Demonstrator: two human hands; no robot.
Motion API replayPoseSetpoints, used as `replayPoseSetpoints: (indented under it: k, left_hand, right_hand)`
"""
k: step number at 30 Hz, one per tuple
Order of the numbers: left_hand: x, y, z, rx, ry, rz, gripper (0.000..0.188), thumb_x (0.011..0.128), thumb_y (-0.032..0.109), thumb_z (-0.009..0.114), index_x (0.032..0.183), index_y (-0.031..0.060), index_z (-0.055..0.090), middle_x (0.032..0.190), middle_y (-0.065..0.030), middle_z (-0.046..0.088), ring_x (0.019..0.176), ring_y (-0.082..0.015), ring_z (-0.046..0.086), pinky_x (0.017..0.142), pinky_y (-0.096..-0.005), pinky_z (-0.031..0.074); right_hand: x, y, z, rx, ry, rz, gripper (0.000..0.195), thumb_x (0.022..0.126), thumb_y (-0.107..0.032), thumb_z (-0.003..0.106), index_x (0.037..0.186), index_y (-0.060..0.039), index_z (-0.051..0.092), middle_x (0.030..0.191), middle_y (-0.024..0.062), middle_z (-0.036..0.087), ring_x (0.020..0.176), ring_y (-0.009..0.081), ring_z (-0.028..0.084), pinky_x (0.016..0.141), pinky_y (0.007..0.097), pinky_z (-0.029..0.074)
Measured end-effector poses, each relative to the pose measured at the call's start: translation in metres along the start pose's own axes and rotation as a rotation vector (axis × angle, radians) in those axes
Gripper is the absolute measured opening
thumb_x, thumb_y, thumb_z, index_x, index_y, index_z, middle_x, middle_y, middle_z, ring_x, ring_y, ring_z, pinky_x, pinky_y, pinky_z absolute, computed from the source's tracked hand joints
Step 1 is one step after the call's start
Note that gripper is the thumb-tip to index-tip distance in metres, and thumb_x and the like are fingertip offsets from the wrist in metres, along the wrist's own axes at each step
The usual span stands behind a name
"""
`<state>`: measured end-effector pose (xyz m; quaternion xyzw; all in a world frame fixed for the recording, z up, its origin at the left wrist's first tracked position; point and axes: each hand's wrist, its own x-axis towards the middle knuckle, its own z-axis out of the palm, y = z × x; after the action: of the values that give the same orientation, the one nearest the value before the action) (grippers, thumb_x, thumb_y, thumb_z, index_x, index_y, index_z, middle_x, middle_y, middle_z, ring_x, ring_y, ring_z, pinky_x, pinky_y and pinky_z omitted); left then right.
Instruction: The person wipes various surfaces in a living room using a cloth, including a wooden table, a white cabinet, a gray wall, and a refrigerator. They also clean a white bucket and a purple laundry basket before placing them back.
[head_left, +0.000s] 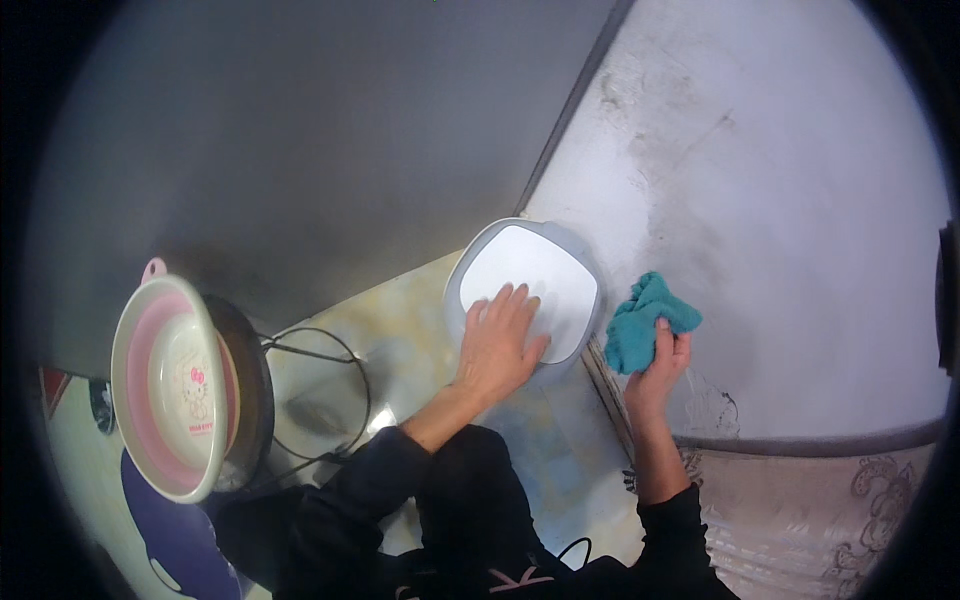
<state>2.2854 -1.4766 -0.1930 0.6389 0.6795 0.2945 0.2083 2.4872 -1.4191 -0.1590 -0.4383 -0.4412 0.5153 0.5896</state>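
Note:
My left hand (501, 341) lies with its fingers spread on the flat white lid (540, 262) of a grey and white bin (457, 289). The bin stands on the floor where a grey panel and a white wall come together. To the right of the bin, my right hand (660, 364) grips a crumpled teal cloth (637, 334) between thumb and fingers. The cloth is just in front of the white wall. What is inside the bin is hidden under the lid.
A pink and white plastic basin (139, 382) sits tilted on a black wire stand (367, 382) at the left. A purple plastic item (169, 525) lies below it. The grey panel (300, 150) rises behind, and the stained white wall (787, 225) borders the right, above patterned fabric (810, 517).

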Motion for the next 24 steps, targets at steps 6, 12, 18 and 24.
replayPoseSetpoints:
  k: [6, 12, 18, 24]
  left_hand:
    - [0.005, -0.029, 0.04, 0.449, -0.02, 0.263, 0.066, 0.093, 0.053, 0.045, 0.145, 0.014, 0.041, 0.153, -0.0178, 0.029, 0.144, -0.0403, 0.018, 0.113, -0.0628, 0.006]
    - [0.002, -0.037, 0.034, 0.469, 0.042, 0.172, 0.063, 0.093, 0.05, 0.045, 0.144, 0.0136, 0.042, 0.153, -0.0183, 0.029, 0.144, -0.0399, 0.018, 0.112, -0.064, 0.006]
    - [0.001, -0.036, 0.031, 0.411, -0.013, 0.232, 0.064, 0.092, 0.048, 0.048, 0.145, 0.0129, 0.041, 0.154, -0.0193, 0.027, 0.145, -0.0401, 0.016, 0.112, -0.063, 0.005]
    - [-0.042, -0.074, 0.007, 0.438, 0.015, 0.148, 0.065, 0.09, 0.045, 0.051, 0.145, 0.0118, 0.041, 0.156, -0.0187, 0.023, 0.145, -0.0408, 0.014, 0.113, -0.0608, 0.003]
  right_hand:
    - [-0.022, 0.109, -0.029, -1.206, -0.353, -0.564, 0.047, 0.089, -0.007, 0.049, 0.135, 0.0003, 0.044, 0.134, 0.0224, 0.047, 0.125, 0.0335, 0.046, 0.106, 0.0416, 0.035]
    - [0.055, 0.206, -0.039, -0.086, -0.088, 0.352, 0.054, 0.099, -0.029, 0.04, 0.147, -0.0039, 0.033, 0.148, 0.0157, 0.039, 0.133, 0.028, 0.04, 0.11, 0.0367, 0.03]
    - [0.041, 0.381, -0.136, 0.02, 0.058, 0.697, 0.06, 0.1, -0.045, 0.036, 0.143, -0.0039, 0.041, 0.143, 0.011, 0.047, 0.127, 0.0262, 0.046, 0.108, 0.0363, 0.033]
    - [0.063, 0.226, 0.013, -0.003, -0.096, 0.605, 0.058, 0.099, -0.047, 0.04, 0.13, -0.0006, 0.053, 0.126, 0.0124, 0.058, 0.112, 0.0228, 0.054, 0.102, 0.0344, 0.037]
